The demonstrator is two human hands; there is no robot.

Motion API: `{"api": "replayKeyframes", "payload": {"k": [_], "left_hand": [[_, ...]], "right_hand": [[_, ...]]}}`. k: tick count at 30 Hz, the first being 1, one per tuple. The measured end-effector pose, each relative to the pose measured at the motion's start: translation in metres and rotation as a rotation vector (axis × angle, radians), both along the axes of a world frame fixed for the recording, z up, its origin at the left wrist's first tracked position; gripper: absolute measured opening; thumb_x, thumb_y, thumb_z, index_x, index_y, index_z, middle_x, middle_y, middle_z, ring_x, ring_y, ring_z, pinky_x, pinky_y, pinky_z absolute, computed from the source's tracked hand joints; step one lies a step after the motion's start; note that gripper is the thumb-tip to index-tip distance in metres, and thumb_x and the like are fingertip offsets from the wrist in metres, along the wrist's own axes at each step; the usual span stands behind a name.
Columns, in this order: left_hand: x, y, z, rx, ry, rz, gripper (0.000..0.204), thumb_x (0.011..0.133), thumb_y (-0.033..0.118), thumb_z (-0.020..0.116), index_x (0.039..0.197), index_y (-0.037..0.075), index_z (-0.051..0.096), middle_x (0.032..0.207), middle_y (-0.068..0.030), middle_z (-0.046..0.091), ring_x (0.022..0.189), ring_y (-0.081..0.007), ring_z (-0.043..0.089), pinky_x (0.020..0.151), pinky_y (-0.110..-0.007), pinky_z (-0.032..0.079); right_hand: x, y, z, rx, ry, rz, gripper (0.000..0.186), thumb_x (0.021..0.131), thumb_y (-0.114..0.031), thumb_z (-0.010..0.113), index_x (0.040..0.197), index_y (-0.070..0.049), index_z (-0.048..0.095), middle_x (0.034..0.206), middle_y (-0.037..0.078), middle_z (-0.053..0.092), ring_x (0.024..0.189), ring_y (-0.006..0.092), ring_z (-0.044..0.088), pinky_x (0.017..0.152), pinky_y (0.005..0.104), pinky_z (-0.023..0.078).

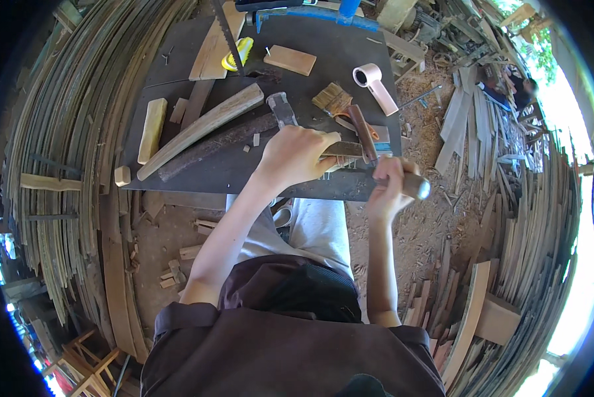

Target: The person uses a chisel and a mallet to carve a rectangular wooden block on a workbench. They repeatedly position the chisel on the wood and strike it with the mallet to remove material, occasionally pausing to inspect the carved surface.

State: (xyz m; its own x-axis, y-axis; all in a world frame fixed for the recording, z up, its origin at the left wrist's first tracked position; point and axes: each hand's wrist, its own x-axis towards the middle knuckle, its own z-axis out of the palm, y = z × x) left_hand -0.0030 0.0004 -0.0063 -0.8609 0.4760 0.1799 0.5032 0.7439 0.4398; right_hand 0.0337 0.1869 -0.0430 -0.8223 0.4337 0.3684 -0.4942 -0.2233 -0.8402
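Note:
My left hand [296,155] is closed on a short wooden piece [342,149] at the table's front edge, with small pale pins or splinters beneath it. My right hand [391,182], just to the right, grips a cylindrical tool handle [413,186] with a shiny end. A brown wooden-handled tool [359,124] lies beside both hands, its far end near my right fingers. Behind my left hand is a metal hammer head [280,106]; a paintbrush [330,99] lies to its right.
The dark table [178,46] holds a long timber [201,129], several offcuts [289,59], an upright saw blade [231,40], a yellow object [237,54] and a pale hollow-ended piece [380,92]. Stacked planks [59,165] line both sides. Another person [522,92] is at upper right.

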Motion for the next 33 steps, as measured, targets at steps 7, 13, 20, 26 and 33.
{"api": "replayKeyframes", "payload": {"k": [7, 13, 20, 26, 33], "left_hand": [[0.008, -0.007, -0.004, 0.013, 0.019, 0.005, 0.034, 0.081, 0.030, 0.071, 0.110, 0.013, 0.067, 0.085, -0.0104, 0.071, 0.076, -0.0288, 0.070, 0.067, -0.039, 0.054], [0.040, -0.019, -0.008, 0.078, 0.129, -0.011, 0.038, 0.081, 0.028, 0.071, 0.115, 0.013, 0.063, 0.093, -0.0070, 0.069, 0.076, -0.0252, 0.068, 0.066, -0.036, 0.054], [0.099, -0.048, -0.027, 0.201, 0.164, 0.135, 0.058, 0.069, 0.013, 0.076, 0.125, 0.012, 0.061, 0.115, -0.0071, 0.067, 0.090, -0.0268, 0.069, 0.074, -0.036, 0.056], [0.140, -0.044, -0.046, 0.295, 0.117, 0.112, 0.068, 0.060, 0.003, 0.075, 0.127, 0.006, 0.061, 0.130, -0.0128, 0.062, 0.116, -0.0327, 0.061, 0.097, -0.039, 0.052], [0.154, -0.001, -0.064, 0.209, 0.086, 0.084, 0.077, 0.061, 0.006, 0.076, 0.135, 0.007, 0.055, 0.140, -0.0143, 0.053, 0.124, -0.0303, 0.056, 0.103, -0.041, 0.046]], "right_hand": [[0.012, 0.023, 0.002, 0.041, 0.054, 0.078, 0.008, 0.092, -0.006, 0.054, 0.086, -0.006, 0.049, 0.076, 0.007, 0.050, 0.069, 0.0169, 0.046, 0.067, 0.0341, 0.040], [0.046, 0.057, 0.027, 0.427, 0.130, -0.164, 0.039, 0.093, -0.041, 0.044, 0.089, -0.002, 0.052, 0.082, 0.011, 0.052, 0.075, 0.0169, 0.046, 0.069, 0.0308, 0.037], [0.096, 0.077, 0.040, 0.489, -0.308, -0.129, 0.068, 0.088, -0.061, 0.044, 0.083, 0.005, 0.060, 0.069, 0.009, 0.057, 0.057, 0.0138, 0.051, 0.051, 0.0264, 0.036], [0.114, 0.062, 0.051, 0.739, -0.160, -0.019, 0.042, 0.082, -0.032, 0.067, 0.097, 0.007, 0.065, 0.079, 0.016, 0.066, 0.065, 0.0204, 0.061, 0.059, 0.0302, 0.047], [0.124, 0.055, 0.041, 0.847, -0.092, 0.067, 0.035, 0.071, -0.012, 0.070, 0.101, 0.006, 0.067, 0.086, 0.019, 0.067, 0.074, 0.0282, 0.066, 0.069, 0.0343, 0.054]]}}
